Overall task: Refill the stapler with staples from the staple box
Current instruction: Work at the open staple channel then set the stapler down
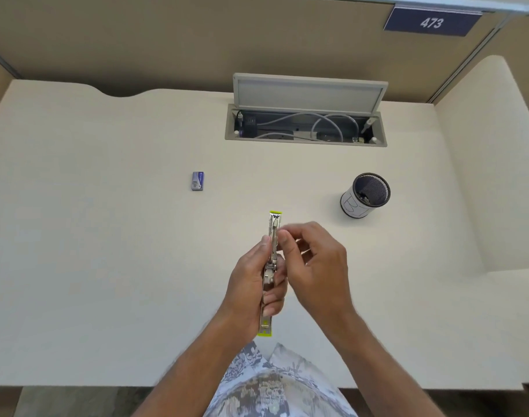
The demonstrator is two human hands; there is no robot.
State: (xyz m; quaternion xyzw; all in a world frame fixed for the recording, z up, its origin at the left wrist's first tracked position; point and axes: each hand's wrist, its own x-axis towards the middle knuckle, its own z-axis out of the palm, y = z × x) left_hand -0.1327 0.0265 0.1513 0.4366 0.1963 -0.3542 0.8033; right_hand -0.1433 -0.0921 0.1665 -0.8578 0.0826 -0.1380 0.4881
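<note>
Desk [107, 236], cream. Stapler [270, 266] held above it near the front edge, opened flat, long axis running away from the person; silver metal, lime-green ends. Left hand [254, 284] grips its middle. Right hand [314, 263] pinches at the far channel; contents unclear. Staple box [197, 181] lies well apart, far-left.

Opened stapler [270, 266] (lime-tipped) held above desk; staple box [197, 181] lies far-left.
</note>
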